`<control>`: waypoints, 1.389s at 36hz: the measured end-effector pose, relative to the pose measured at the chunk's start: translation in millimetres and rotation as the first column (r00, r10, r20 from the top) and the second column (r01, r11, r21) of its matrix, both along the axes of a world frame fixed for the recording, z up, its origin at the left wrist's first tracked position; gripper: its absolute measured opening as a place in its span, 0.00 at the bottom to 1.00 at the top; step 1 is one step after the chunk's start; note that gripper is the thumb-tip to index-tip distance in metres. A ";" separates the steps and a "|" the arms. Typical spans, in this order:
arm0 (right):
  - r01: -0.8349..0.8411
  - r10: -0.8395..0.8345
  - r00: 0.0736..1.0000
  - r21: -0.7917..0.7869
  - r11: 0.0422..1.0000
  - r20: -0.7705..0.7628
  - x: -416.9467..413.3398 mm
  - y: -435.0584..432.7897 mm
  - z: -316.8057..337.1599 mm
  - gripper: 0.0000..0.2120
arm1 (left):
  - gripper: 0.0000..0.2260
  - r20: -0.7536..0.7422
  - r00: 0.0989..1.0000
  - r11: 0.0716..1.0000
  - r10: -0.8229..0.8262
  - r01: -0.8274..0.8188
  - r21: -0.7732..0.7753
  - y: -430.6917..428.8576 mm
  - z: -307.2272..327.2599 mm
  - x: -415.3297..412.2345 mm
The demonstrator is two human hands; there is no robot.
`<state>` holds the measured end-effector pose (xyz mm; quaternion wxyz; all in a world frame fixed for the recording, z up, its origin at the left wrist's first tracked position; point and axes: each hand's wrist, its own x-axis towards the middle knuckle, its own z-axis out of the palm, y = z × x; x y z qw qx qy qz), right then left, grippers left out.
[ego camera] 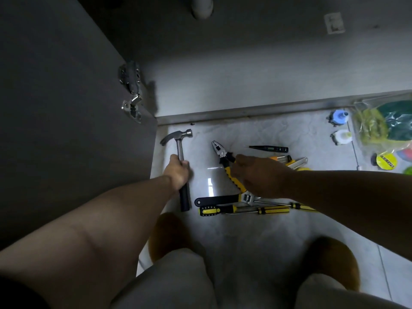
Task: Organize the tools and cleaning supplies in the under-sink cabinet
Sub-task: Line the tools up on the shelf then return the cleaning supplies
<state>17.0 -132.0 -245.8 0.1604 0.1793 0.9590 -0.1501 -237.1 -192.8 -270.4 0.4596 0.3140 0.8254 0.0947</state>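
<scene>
A claw hammer (179, 142) with a steel head and a black grip lies on the pale floor in front of the cabinet; my left hand (178, 172) grips its shaft. My right hand (256, 177) holds the yellow-and-black handles of the pliers (220, 153), whose jaws point up-left. Below the right hand lie an adjustable wrench (217, 200) with a black handle and two yellow-and-black screwdrivers (223, 210). A black tester pen (269, 148) lies beyond the pliers.
The open cabinet door (66, 108) with its metal hinge (131, 92) stands at the left. The cabinet floor (245, 85) lies beyond the sill, a drain pipe (202, 6) above. At right are two bottle tops (340, 117), a bag of scrubbers (383, 123) and yellow tape (386, 161).
</scene>
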 end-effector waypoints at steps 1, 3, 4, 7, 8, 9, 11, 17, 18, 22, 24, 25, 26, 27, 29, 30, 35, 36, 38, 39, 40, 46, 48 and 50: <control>0.028 -0.028 1.000 -0.009 1.000 0.003 0.1 -1.5 0.5 0.16 | 0.12 -0.014 1.000 1.000 -0.008 0.008 0.006 0.0 0.4 -0.4; 0.038 -0.038 0.999 -0.041 0.998 0.012 -2.0 -5.7 -1.1 0.19 | 0.11 -0.058 0.998 1.000 -0.021 0.022 0.013 0.1 2.9 -1.3; -0.008 0.008 1.000 -0.030 1.000 0.014 -3.1 -7.9 -1.9 0.20 | 0.11 -0.087 0.996 0.999 -0.031 0.032 0.012 0.5 4.7 -1.7; -0.100 0.104 0.994 -0.079 0.992 0.046 -7.6 -13.9 -5.7 0.28 | 0.13 -0.163 0.981 0.994 -0.104 0.100 -0.032 2.8 12.0 -1.7; -0.119 0.127 0.988 -0.087 0.989 0.083 -9.8 -15.4 -6.5 0.29 | 0.14 -0.177 0.976 0.991 -0.129 0.123 -0.044 3.7 13.9 -1.5; -0.126 0.136 0.983 -0.089 0.988 0.122 -11.3 -16.8 -6.6 0.31 | 0.16 -0.187 0.971 0.988 -0.149 0.141 -0.055 4.6 15.8 -0.7; -0.119 0.128 0.979 -0.069 0.991 0.156 -12.4 -18.4 -7.8 0.33 | 0.19 -0.222 0.956 0.981 -0.190 0.173 -0.094 5.7 18.2 3.5; -0.097 0.105 0.983 -0.056 0.994 0.150 -8.8 -13.7 -9.8 0.34 | 0.22 -0.586 0.635 0.834 -0.503 0.535 -0.137 -0.4 27.7 23.0; -0.097 0.102 0.984 -0.044 0.994 0.146 -8.9 -12.5 -9.8 0.33 | 0.20 -0.588 0.565 0.748 -0.579 0.654 -0.110 -1.0 27.2 24.7; -0.046 0.052 0.988 -0.043 0.998 0.146 -2.7 -8.5 -8.8 0.30 | 0.10 -0.190 0.516 0.527 -0.835 0.850 -0.010 -9.2 27.7 35.5; 0.005 0.005 0.989 -0.073 0.997 0.145 4.7 -5.7 -7.2 0.29 | 0.12 -0.085 0.481 0.485 -0.873 0.874 -0.035 -16.3 23.3 44.3; 0.034 -0.022 0.990 -0.083 0.996 0.140 9.6 -4.4 -7.0 0.27 | 0.12 -0.103 0.458 0.463 -0.883 0.886 -0.035 -19.4 19.8 47.8; 0.059 -0.047 0.990 -0.090 0.994 0.136 14.6 -3.4 -6.7 0.26 | 0.13 -0.136 0.435 0.443 -0.890 0.896 -0.035 -21.7 16.6 50.7; 0.067 -0.054 0.988 -0.086 0.994 0.147 19.4 -2.4 -6.4 0.23 | 0.15 -0.172 0.411 0.423 -0.895 0.905 -0.036 -23.4 14.0 52.7; 0.040 -0.030 0.978 -0.046 0.998 0.205 27.7 -0.1 -6.6 0.19 | 0.19 -0.217 0.365 0.384 -0.905 0.922 -0.052 -25.4 10.5 55.8; 0.037 -0.029 0.972 -0.028 0.999 0.234 31.3 1.1 -6.7 0.19 | 0.21 -0.224 0.340 0.363 -0.913 0.929 -0.071 -26.0 9.5 57.2; 0.070 -0.068 0.942 0.008 0.998 0.328 45.5 5.5 -7.4 0.23 | 0.18 -0.239 0.215 0.256 -0.947 0.954 -0.156 -28.0 9.4 67.3; 0.064 -0.065 0.944 0.014 0.998 0.323 47.2 6.4 -6.2 0.23 | 0.18 -0.226 0.221 0.260 -0.949 0.952 -0.159 -28.0 9.9 68.4; 0.116 -0.110 0.943 0.000 0.993 0.316 50.3 9.1 -3.7 0.22 | 0.17 -0.201 0.245 0.276 -0.948 0.951 -0.142 -28.2 11.3 68.9; 0.152 -0.140 0.939 -0.014 0.988 0.313 51.1 10.4 -2.3 0.22 | 0.16 -0.200 0.254 0.282 -0.946 0.951 -0.127 -28.2 11.9 68.4; 0.178 -0.165 0.941 -0.017 0.984 0.295 50.9 11.1 -1.9 0.21 | 0.16 -0.202 0.262 0.288 -0.944 0.951 -0.115 -28.3 12.5 67.9; 0.308 -0.281 0.925 -0.072 0.949 0.257 40.6 16.6 -2.7 0.19 | 0.17 -0.138 0.430 0.445 -0.892 0.889 -0.105 -19.5 19.8 62.3; 0.330 -0.297 0.918 -0.093 0.939 0.262 35.8 16.8 -1.7 0.18 | 0.16 -0.146 0.511 0.527 -0.847 0.843 -0.107 -15.2 22.7 58.9; 0.360 -0.319 0.909 -0.124 0.925 0.267 30.4 15.3 0.2 0.17 | 0.16 -0.164 0.604 0.623 -0.780 0.774 -0.111 -12.4 24.0 54.8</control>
